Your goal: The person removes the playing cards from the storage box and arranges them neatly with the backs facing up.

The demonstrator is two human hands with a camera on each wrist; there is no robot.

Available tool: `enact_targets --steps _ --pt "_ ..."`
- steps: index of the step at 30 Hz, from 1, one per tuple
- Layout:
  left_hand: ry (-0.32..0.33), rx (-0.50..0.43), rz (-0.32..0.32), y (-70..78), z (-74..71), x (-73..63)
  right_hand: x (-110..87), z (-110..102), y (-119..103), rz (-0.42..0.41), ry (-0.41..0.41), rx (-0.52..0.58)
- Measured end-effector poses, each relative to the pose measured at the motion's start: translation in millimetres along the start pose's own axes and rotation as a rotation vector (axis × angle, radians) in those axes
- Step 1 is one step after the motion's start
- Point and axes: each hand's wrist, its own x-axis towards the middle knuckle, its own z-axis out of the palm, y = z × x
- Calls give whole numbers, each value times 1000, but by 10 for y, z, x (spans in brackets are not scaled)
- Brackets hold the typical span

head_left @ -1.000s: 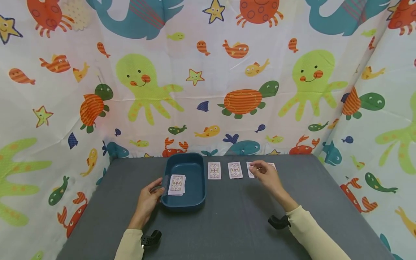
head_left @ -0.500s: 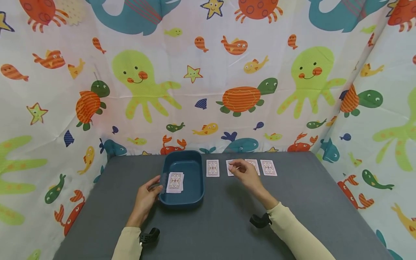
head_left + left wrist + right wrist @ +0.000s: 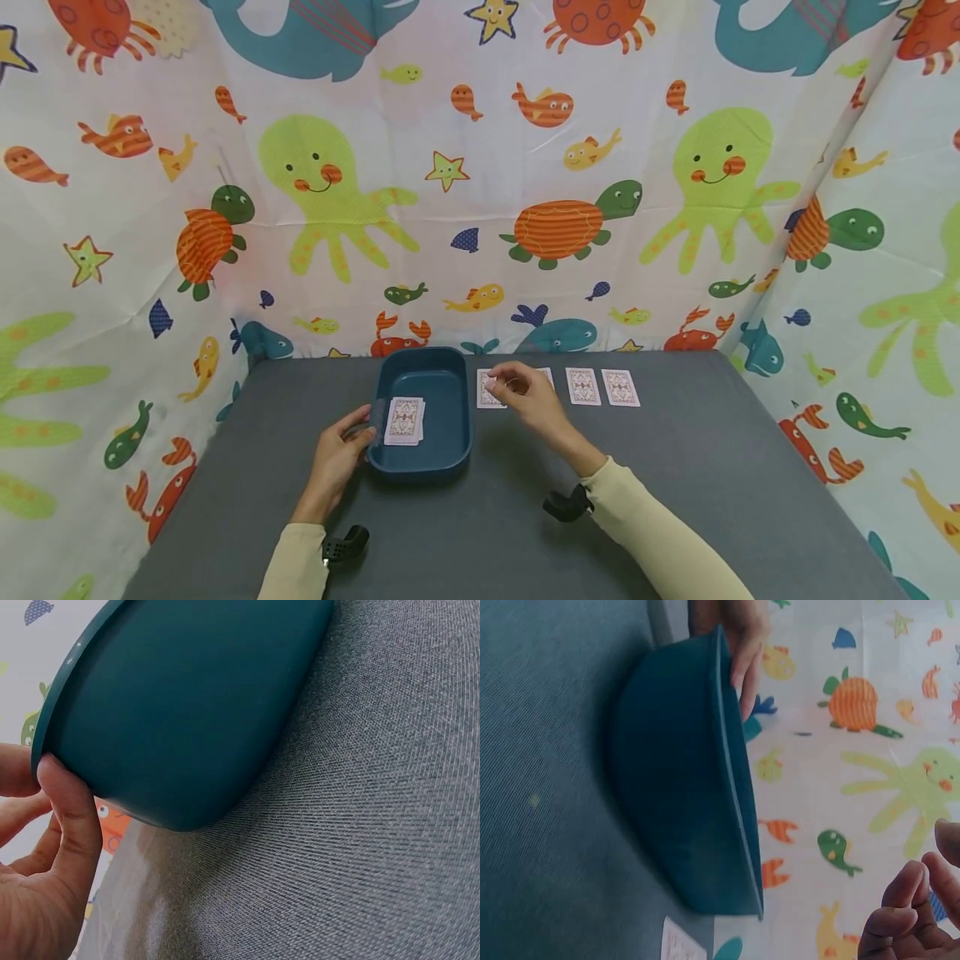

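Cards (image 3: 583, 387) are lying in a row toward three o'clock of the bin (image 3: 446, 421), a stack (image 3: 403, 421) inside at nine. The left hand (image 3: 337, 462) is pinching the nine-o'clock rim (image 3: 52, 697); light pressure should be steadying it. The right hand (image 3: 536, 408) is hovering by the nearest card (image 3: 483, 401), fingers bent, seemingly pinching nothing.

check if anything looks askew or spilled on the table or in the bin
Only the small card stack in the blue bin looks untidy: its cards aren't squared up, and a lower one's edge sticks out on the right side. Nothing looks spilled.
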Motion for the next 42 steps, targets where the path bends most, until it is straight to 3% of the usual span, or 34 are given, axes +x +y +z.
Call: enact_targets --steps 5,12,25,34,42 --pt "3 5 3 -5 6 0 1 110 -269 -1 -37 18" --pt "1 -8 13 -19 5 -6 189 389 -18 5 -84 46" --pt "-7 -31 12 -35 5 8 353 861 131 99 -169 -39" --pt "-8 -19 10 -28 -2 9 448 1070 226 177 -207 -80" --pt "-11 -11 12 -35 -6 12 528 1193 274 178 -245 -143"
